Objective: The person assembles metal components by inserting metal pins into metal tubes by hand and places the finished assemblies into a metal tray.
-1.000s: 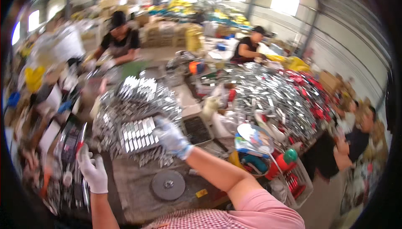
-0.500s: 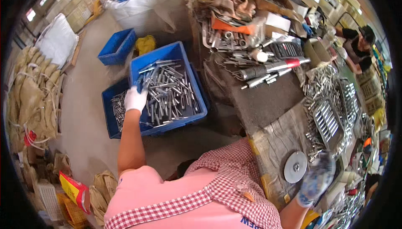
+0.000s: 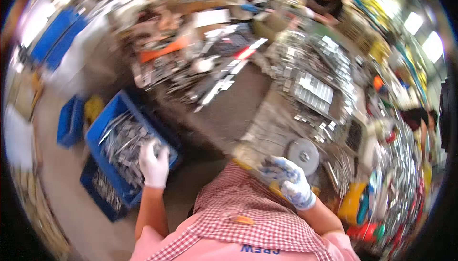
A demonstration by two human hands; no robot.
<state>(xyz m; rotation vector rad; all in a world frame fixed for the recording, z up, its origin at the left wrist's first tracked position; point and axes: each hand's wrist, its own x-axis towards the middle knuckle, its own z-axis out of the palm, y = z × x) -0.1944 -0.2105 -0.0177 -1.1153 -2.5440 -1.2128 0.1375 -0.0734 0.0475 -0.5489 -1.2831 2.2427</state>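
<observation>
My left hand [image 3: 155,165], in a white glove, is over the right side of a blue crate [image 3: 135,199] filled with loose metal rods [image 3: 121,139]. Its thumb and fingers look apart, and no rod can be made out in them. My right hand [image 3: 290,182], wearing a white glove with blue patches, hovers by the front edge of the workbench. Its fingers stretch leftward with the thumb apart, and nothing shows in its grasp. Close beyond it lies a round grey disc [image 3: 304,157] with a central hub. Motion blurs much of the picture.
A second blue crate [image 3: 98,189] with small metal parts sits partly under the first, and a smaller blue bin [image 3: 70,122] stands farther left. Metal parts [image 3: 312,94] heap on the bench [image 3: 238,110] beside tools and cloths. Another person [image 3: 324,1] is across the bench.
The view has swung right, so bench and crates appear farther left. My left hand has gone from the crate's left side to its right. My right hand has come left past the disc.
</observation>
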